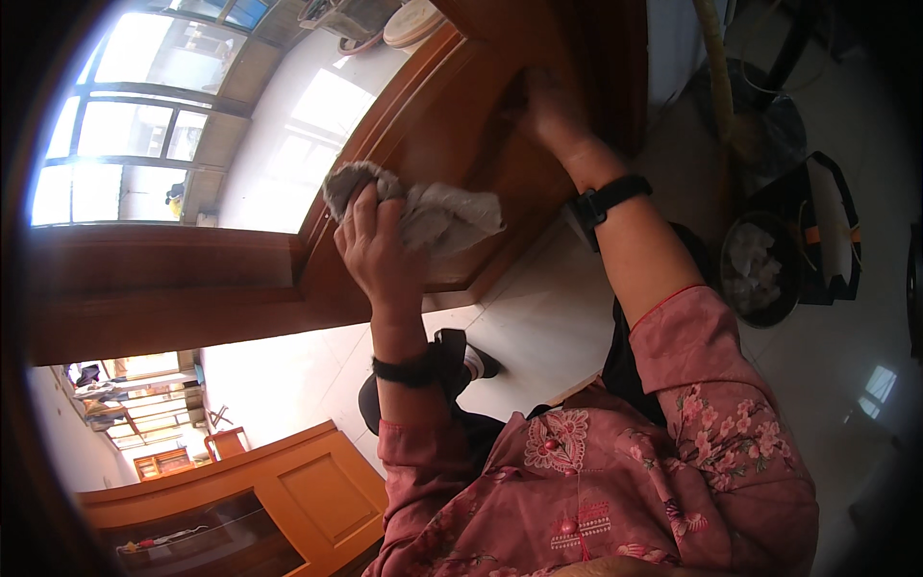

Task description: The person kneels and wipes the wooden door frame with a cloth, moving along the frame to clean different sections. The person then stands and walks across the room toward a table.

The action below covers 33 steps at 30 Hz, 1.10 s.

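Note:
My left hand [378, 241] grips a crumpled grey cloth [454, 216], which spreads to the right of its fingers. The cloth lies against the frame of a reddish-brown wooden door [310, 288], at the corner of its glass pane [281, 144]. Farther right and up, my right hand [551, 108] is at the door's dark wooden lower panel [440, 108]. Shadow hides its fingers, so I cannot tell whether they hold anything. Black bands circle both wrists.
An orange-brown wooden door [324, 498] with a glass panel stands at the lower left. On the right, a round bin [757, 270] holds whitish waste beside a black bag [829, 231]. My shoe [484, 362] rests on the pale tiled floor [533, 317].

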Each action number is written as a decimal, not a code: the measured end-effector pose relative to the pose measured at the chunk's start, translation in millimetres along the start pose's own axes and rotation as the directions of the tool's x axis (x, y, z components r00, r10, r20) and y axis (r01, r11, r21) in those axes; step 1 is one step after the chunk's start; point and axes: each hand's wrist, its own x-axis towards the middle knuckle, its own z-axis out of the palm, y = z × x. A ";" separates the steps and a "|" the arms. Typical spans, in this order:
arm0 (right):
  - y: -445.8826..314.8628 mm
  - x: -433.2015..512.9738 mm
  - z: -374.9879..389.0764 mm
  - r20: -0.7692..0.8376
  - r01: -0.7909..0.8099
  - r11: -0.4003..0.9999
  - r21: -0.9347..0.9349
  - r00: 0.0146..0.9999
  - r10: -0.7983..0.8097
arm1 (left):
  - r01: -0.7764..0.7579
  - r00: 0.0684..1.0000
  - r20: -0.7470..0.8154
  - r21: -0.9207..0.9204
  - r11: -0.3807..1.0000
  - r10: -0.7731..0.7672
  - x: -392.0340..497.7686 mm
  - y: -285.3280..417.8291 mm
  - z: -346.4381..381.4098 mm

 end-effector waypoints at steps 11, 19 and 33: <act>11.7 3.3 11.3 -0.009 0.035 0.994 0.102 0.999 -0.034 | -0.066 0.998 0.016 -0.042 0.997 0.067 52.3 41.1 39.7; 9.6 0.8 7.2 -0.078 0.118 0.991 -0.067 0.989 -0.123 | -0.038 0.999 0.031 0.011 0.999 0.037 11.4 20.6 19.6; 10.2 3.1 15.2 -0.033 0.099 0.995 0.027 0.995 -0.098 | 0.166 0.986 -0.044 0.252 0.953 -0.160 -95.2 -59.7 -42.5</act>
